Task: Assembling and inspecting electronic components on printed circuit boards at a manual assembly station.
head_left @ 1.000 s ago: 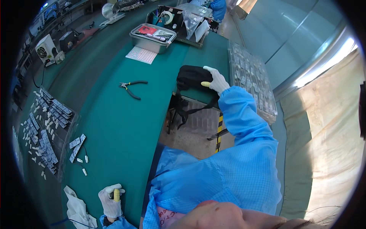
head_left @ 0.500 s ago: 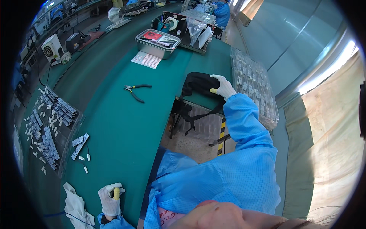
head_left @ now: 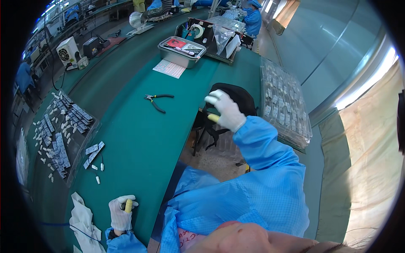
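Green bench (head_left: 139, 139) with pliers (head_left: 158, 101), tray (head_left: 63, 126)

Open green bench (head_left: 139, 139) between pliers (head_left: 158, 101) and parts tray (head_left: 63, 130).

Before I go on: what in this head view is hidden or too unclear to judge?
- Black chair seat: mostly behind the right hand; whether the fingers grip it is unclear.
- Left hand: its palm side is hidden, so what lies under it cannot be told.
- Small white parts on the dark tray: too small to identify.
- White cloth: cut off by the lower rim.
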Available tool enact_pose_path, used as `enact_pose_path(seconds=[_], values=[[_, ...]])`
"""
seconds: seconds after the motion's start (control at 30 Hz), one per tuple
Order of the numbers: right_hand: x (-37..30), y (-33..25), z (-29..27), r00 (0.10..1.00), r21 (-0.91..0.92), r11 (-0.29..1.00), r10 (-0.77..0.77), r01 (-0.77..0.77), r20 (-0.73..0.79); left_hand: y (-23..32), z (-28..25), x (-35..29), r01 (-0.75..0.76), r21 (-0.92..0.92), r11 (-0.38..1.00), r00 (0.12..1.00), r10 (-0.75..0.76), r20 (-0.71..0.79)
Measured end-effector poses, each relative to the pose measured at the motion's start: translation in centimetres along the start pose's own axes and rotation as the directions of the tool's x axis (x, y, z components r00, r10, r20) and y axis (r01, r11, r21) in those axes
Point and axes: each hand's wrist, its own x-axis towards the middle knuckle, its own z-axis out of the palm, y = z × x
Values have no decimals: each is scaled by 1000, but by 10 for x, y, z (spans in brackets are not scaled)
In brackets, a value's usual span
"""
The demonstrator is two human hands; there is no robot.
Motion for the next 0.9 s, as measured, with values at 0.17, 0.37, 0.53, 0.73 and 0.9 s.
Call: enact_pose_path(seconds=[0.17,0.37,0.53,0.73,0.9], values=[[2,-49,41,964,151,955,-264,257,28,-3,-2,2,42,37,998,999,-42,8],[8,-81,116,963,273,926,-229,261,-144,3,-6,3,52,41,998,997,-54,52],[6,-95,130,958,357,896,-202,266,-204,7,-17,-4,26,163,986,996,-40,85],[2,-89,142,978,519,830,-144,203,-152,-17,-8,-5,-91,137,986,996,87,34],[4,-78,148,921,357,859,-283,368,-268,-6,-7,-10,-53,253,966,999,52,11]])
